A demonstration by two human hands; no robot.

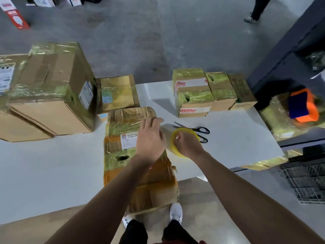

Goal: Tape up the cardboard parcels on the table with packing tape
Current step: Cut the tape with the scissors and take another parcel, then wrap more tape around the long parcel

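Observation:
A long cardboard parcel [123, 155] with yellowish tape bands and a white label lies on the white table [52, 164], its near end over the front edge. My right hand [189, 146] grips a yellow roll of packing tape [186, 133] just right of the parcel, fingers through the core. A clear strip runs from the roll toward my left hand [151, 138]. That hand hovers over the parcel's right edge with fingers curled at the strip's end; whether it pinches the tape is unclear.
Black-handled scissors [198, 131] lie just behind the roll. A large taped box [52, 88] and a flat parcel [117, 92] stand at the left, three small taped boxes [211, 92] at the back right. A dark shelf unit [290, 59] borders the right side.

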